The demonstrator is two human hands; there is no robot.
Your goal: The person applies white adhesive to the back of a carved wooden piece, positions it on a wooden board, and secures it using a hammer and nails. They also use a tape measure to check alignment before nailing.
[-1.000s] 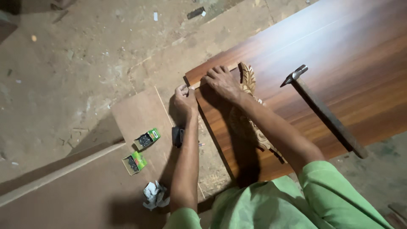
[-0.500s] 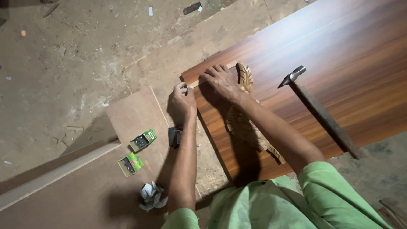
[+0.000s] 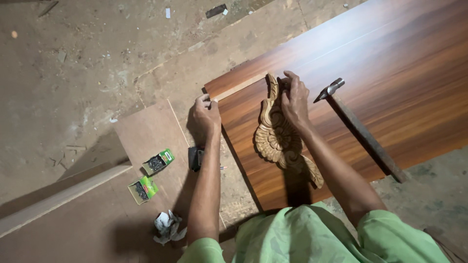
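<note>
A large dark wood-grain board lies on the floor. On it rests a carved wooden ornament with scroll and shell shapes. My right hand grips the ornament's top end. My left hand rests on the board's near-left corner, fingers curled over the edge beside a thin light strip. A hammer with a long dark handle lies on the board just right of my right hand.
Two small green boxes of nails sit open on a plywood sheet. A small dark object and crumpled paper lie nearby. A long pale plank runs at the left. The concrete floor is dusty and littered.
My right hand has left the board's corner and moved right onto the ornament's top end. My left hand stays at the corner.
</note>
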